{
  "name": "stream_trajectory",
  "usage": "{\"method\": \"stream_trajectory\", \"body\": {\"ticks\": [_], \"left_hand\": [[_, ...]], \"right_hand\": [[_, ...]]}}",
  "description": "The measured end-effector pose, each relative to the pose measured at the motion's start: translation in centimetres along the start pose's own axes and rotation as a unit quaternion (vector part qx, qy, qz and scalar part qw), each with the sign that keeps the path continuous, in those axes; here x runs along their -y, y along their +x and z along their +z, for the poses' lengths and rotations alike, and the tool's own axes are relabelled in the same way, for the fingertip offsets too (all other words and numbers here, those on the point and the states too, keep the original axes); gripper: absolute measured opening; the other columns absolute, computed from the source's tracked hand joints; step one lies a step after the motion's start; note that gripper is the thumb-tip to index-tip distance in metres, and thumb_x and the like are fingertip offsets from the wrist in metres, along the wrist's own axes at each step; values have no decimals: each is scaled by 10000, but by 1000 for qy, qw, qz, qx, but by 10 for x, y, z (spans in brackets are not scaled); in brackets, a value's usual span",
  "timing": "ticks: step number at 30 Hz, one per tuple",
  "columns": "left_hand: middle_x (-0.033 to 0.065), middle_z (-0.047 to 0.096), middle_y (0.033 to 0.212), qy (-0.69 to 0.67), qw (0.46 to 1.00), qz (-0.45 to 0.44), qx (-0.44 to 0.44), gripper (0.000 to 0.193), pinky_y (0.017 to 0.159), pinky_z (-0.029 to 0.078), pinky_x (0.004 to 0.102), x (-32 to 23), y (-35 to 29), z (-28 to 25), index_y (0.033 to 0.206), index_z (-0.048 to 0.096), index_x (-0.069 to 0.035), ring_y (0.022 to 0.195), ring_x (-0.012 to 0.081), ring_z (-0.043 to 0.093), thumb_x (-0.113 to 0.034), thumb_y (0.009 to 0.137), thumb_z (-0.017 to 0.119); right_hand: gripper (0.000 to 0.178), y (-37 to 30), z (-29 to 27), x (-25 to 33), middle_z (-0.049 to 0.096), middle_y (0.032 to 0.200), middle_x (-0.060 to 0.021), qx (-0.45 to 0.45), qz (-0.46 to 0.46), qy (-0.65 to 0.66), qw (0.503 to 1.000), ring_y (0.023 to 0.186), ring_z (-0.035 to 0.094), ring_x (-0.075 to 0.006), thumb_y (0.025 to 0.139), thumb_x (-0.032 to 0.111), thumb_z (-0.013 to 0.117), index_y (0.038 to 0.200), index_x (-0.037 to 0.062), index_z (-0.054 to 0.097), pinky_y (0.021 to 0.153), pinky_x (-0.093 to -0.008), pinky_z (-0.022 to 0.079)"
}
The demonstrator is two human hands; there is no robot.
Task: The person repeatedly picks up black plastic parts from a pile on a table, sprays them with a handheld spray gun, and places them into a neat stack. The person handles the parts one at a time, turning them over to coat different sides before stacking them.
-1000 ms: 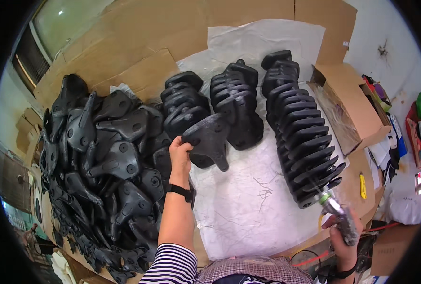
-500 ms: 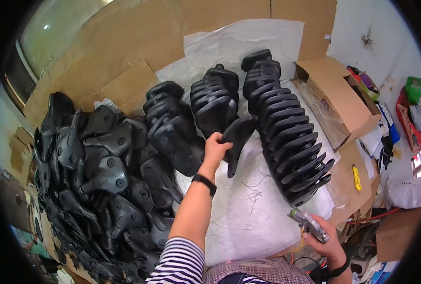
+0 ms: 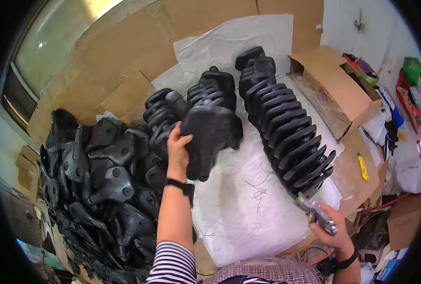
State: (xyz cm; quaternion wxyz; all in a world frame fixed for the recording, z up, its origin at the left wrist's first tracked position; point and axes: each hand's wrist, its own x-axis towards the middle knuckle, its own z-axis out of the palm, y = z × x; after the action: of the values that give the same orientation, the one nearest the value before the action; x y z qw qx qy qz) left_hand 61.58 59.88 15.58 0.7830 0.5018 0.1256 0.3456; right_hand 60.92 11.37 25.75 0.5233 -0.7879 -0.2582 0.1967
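Note:
My left hand (image 3: 177,149) is closed on the left edge of a black moulded part (image 3: 208,125), its broad smooth face turned toward me. It overlaps the near end of the middle row of like parts (image 3: 212,87); whether they touch I cannot tell. My right hand (image 3: 333,229) grips a silver-grey cylindrical hand tool (image 3: 318,214) with a greenish collar. Its tip points at the near end of the long right-hand row of black parts (image 3: 286,128). Another short row (image 3: 160,106) stands left of the middle one, partly hidden by my left hand and the held part.
A large heap of loose black parts (image 3: 111,184) fills the left side. White sheeting (image 3: 239,217) covers the work surface, with cardboard (image 3: 125,52) upright behind. On the right are an open cardboard box (image 3: 331,85) and a yellow cutter knife (image 3: 363,167).
The held part has moved left and turned from edge-on to show its broad face. My left hand went left with it. My right hand and the tool shifted slightly.

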Motion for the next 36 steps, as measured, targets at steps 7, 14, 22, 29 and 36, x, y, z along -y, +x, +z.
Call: {"method": "stream_trajectory", "body": {"ticks": [7, 14, 22, 29, 36], "left_hand": [[-57, 488, 732, 238, 966, -95, 24, 274, 663, 390, 215, 19, -5, 34, 828, 585, -62, 709, 81, 490, 44, 626, 737], [10, 585, 892, 221, 973, 59, -43, 317, 821, 448, 270, -108, -113, -45, 930, 609, -10, 871, 136, 575, 82, 635, 680], [74, 664, 986, 73, 990, 63, -106, 342, 909, 467, 325, -140, -185, -102, 965, 606, -29, 935, 195, 625, 86, 650, 678], [72, 670, 976, 42, 995, -70, -51, 329, 866, 483, 309, -23, -132, -76, 996, 628, -15, 905, 171, 629, 90, 690, 685], [-20, 593, 822, 221, 965, -106, -90, 278, 762, 469, 265, 3, -73, -100, 906, 612, -71, 782, 124, 574, 64, 687, 718]], "right_hand": [[470, -15, 14, -12, 659, 860, -56, 77, 55, 35, 995, 782, 631, -108, 759, 94, 735, 1188, -3, 570, 714, -261, 499], [470, 10, 20, 8, 667, 809, -72, 92, -42, 30, 994, 731, 649, -143, 739, 67, 731, 1181, 7, 584, 685, -272, 506], [467, 7, 22, 21, 666, 808, -80, 79, -74, 42, 993, 719, 651, -156, 739, 45, 714, 1182, 7, 573, 684, -275, 505], [453, 1, 9, -4, 652, 867, -61, -17, -58, -64, 996, 775, 625, -131, 766, 57, 695, 1193, -5, 558, 718, -278, 496], [492, -1, 2, 43, 638, 802, -89, -76, -139, 68, 985, 735, 644, -172, 780, 72, 676, 1236, -12, 510, 688, -296, 510]]}}
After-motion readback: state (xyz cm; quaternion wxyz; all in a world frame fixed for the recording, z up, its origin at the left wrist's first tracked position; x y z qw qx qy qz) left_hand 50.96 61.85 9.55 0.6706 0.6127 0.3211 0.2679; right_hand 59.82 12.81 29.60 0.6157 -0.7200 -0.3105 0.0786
